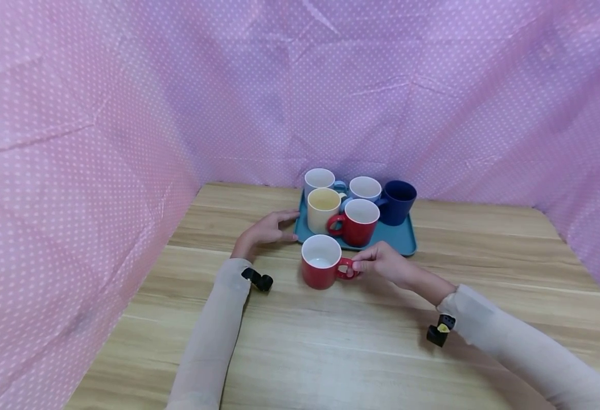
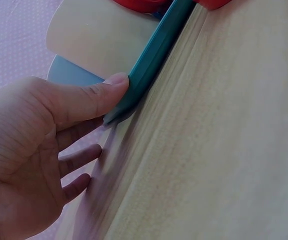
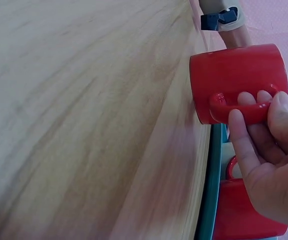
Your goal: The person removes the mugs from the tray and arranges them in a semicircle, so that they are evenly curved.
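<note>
By its handle, my right hand [image 1: 384, 263] grips a red mug [image 1: 319, 276] with a white inside, upright in front of the tray. Whether its base touches the table, I cannot tell. The teal tray [image 1: 407, 239] carries a cream mug [image 1: 320, 221], a second red mug [image 1: 358, 230], a dark blue mug [image 1: 397, 209] and two light blue mugs with white insides, one at back left [image 1: 319, 179] and one at back middle [image 1: 365, 187]. My left hand [image 1: 266, 229] is at the tray's left end, its thumb touching the rim at the front corner, its fingers fairly straight.
A wood-grain table [image 1: 331, 353] lies under everything. Pink polka-dot cloth [image 1: 259, 102] hangs behind the tray and along both sides. A small black camera [image 1: 257, 279] is strapped to the left wrist and another black device [image 1: 440, 330] to the right wrist.
</note>
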The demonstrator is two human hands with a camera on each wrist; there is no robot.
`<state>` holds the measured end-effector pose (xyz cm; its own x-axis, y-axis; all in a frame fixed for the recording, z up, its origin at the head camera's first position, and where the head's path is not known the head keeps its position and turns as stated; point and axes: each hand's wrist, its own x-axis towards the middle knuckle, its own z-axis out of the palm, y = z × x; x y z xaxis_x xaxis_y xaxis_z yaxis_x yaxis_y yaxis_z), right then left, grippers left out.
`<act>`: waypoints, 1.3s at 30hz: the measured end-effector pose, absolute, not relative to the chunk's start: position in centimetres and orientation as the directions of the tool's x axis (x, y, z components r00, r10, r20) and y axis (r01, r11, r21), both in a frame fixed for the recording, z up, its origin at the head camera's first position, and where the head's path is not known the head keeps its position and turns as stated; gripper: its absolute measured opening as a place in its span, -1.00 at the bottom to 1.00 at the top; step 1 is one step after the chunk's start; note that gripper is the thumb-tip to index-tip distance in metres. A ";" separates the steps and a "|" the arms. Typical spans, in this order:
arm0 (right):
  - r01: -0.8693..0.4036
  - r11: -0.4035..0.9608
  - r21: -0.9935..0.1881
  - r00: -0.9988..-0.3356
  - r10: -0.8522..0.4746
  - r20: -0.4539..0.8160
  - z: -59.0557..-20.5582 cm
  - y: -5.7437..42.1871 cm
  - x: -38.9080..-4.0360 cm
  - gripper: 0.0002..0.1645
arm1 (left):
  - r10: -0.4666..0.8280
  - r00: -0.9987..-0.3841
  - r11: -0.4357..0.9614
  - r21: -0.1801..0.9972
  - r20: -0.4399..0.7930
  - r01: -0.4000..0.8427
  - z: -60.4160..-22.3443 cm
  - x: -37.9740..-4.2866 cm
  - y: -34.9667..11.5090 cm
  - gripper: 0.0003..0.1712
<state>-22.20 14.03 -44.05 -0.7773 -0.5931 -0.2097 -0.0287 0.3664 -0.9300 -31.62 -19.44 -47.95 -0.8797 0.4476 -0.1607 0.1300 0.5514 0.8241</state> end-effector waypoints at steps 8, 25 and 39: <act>-0.012 0.373 -0.928 -0.814 -0.543 -0.208 -44.1 13.7 -22.0 -0.69 | 0.446 -0.883 0.549 0.824 -0.146 0.142 -48.1 -31.5 -19.4 -0.18; -0.019 0.414 -0.910 -0.882 -0.435 -0.180 -44.2 12.6 -21.5 -0.71 | 0.458 -0.878 0.546 0.824 -0.140 0.153 -48.1 -31.7 -19.4 -0.16; -0.117 0.429 -0.896 -0.816 -0.555 -0.159 -44.2 13.2 -22.0 -0.67 | 0.459 -0.878 0.534 0.832 -0.137 0.149 -48.1 -31.5 -19.6 -0.17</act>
<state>-22.01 13.24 -44.22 -0.8163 -0.5552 -0.1593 -0.1168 0.4287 -0.8958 -31.51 -19.61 -48.11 -0.8776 0.4594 -0.1372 0.1492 0.5336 0.8325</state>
